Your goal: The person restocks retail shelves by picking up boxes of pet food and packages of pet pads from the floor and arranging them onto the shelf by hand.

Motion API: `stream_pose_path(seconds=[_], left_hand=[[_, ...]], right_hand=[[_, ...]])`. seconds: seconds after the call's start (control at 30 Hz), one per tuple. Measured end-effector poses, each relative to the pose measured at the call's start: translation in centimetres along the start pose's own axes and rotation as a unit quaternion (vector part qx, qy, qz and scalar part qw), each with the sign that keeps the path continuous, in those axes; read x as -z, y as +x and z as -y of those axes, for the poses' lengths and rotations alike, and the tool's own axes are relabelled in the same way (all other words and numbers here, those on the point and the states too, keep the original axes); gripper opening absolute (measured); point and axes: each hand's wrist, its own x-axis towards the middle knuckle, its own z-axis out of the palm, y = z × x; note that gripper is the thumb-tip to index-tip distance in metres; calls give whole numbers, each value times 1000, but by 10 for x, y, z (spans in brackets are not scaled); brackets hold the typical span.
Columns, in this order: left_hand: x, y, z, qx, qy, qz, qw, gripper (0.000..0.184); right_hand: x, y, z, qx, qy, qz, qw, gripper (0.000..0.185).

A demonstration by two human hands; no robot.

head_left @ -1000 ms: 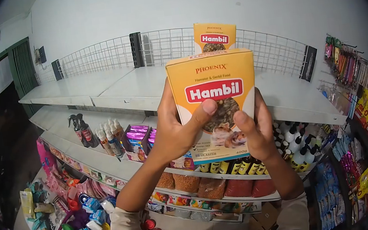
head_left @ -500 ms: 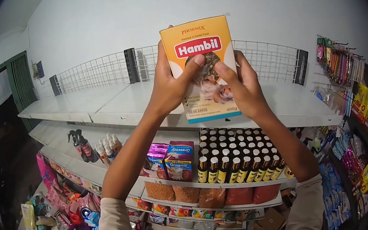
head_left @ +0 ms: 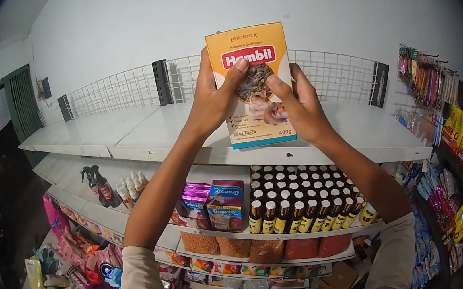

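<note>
Half-closed, the left hand [head_left: 209, 105] and right hand [head_left: 307, 111] are gripping the box [head_left: 253, 85] from its two sides; it is being held upright in front of the top shelf [head_left: 151, 125], not resting there

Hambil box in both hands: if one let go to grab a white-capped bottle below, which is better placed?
Probably the right hand: it grips the Hambil box lower down, on the side nearer the white-capped bottles, while the left hand holds higher and farther left.
</note>
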Motion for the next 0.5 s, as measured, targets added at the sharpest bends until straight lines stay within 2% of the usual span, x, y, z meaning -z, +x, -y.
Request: stream_pose_path(seconds=[0.3, 0.5], left_hand=[[-4, 0, 3, -20, -4, -8, 1000, 59], [-3, 1, 7, -39, -6, -19, 999, 61]], right_hand=[[-5, 12, -6, -34, 9, -21, 999, 45], [-13, 17, -1, -37, -47, -36, 998, 49]])
